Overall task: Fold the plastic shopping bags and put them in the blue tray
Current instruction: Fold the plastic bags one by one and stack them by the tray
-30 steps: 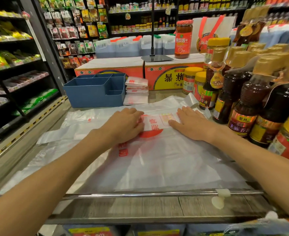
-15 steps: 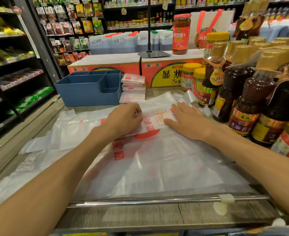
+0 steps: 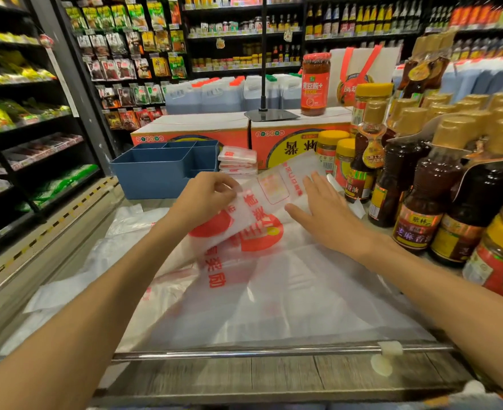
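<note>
A thin, translucent white plastic shopping bag with red print (image 3: 256, 220) lies spread over the wooden counter (image 3: 274, 377), and its far end is lifted off the surface. The left hand (image 3: 203, 199) pinches that raised edge between curled fingers and thumb, holding the flap up and tilted toward the right. The right hand (image 3: 324, 214) lies flat with its fingers straight and a little spread, pressing the lower layer of the same bag down just beside the lifted flap.

The fold on this bag looks barely begun: most of the sheet is loose and reaches to the metal rail (image 3: 274, 353) at the near edge. More limp clear bags (image 3: 120, 232) lie unfolded to the left, so I judge several remain to be done.

A small stack of folded white-and-red bag packets (image 3: 238, 161) sits on the counter, touching or just beside the right wall of the blue plastic compartment tray (image 3: 155, 179) (not inside it, as far as the view shows). What can be seen of the tray's compartments holds no bags, though their floors are mostly hidden. So some folding seems finished, while the putting-away appears not yet started.

Dark sauce bottles with gold caps (image 3: 422, 196) crowd the right side near the right hand.
</note>
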